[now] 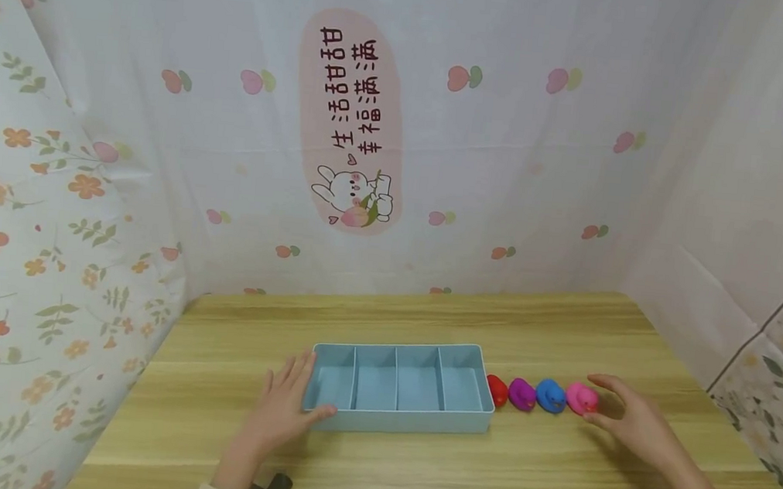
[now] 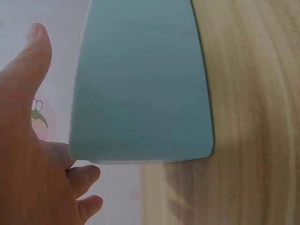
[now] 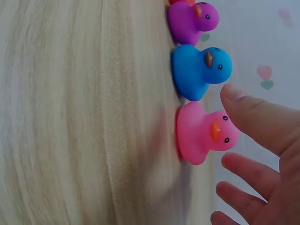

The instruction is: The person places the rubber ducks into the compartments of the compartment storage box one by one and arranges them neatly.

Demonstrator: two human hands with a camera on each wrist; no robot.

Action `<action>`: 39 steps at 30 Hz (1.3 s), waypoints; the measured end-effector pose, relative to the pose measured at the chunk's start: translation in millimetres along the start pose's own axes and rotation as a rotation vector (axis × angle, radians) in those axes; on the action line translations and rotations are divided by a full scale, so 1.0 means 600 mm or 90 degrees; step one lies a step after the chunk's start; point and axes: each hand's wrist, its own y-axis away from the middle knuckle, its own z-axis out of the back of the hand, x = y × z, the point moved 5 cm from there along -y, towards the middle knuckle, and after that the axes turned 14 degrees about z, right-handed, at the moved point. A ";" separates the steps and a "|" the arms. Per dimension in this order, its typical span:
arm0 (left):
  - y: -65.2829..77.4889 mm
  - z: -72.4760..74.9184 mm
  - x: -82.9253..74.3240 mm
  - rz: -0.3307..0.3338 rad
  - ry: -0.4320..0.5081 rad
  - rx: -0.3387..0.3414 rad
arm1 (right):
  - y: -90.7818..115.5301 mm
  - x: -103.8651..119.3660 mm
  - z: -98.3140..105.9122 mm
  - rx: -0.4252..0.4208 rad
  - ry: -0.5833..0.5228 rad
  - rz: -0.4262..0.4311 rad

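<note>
Pale yellow-brown wood grain runs across the tabletop, backed by a white cloth dotted with small fruit prints and bearing a pink patch with dark writing and a rabbit; orange flowers cover the cloth on the left. Light blue and shallow, the tray sits on the tabletop with its four compartments side by side. Just off its right end runs a row of toy ducks: red, purple, blue and pink (the pink one has an orange beak and black eyes). The left hand is spread wide at the tray's left end. The right hand, thumb and fingers apart, is at the pink duck; whether they touch, I cannot tell.
</note>
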 end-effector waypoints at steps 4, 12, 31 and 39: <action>0.001 -0.005 0.001 -0.003 0.011 -0.005 | 0.001 -0.006 -0.005 -0.008 -0.008 0.003; 0.002 -0.018 0.008 -0.011 -0.005 -0.031 | -0.001 -0.016 -0.017 -0.046 -0.011 0.034; 0.001 -0.029 0.008 -0.007 0.019 -0.045 | -0.001 -0.025 -0.032 -0.040 -0.017 -0.001; 0.002 -0.028 0.009 -0.007 0.031 -0.040 | 0.003 -0.023 -0.031 -0.039 -0.013 -0.020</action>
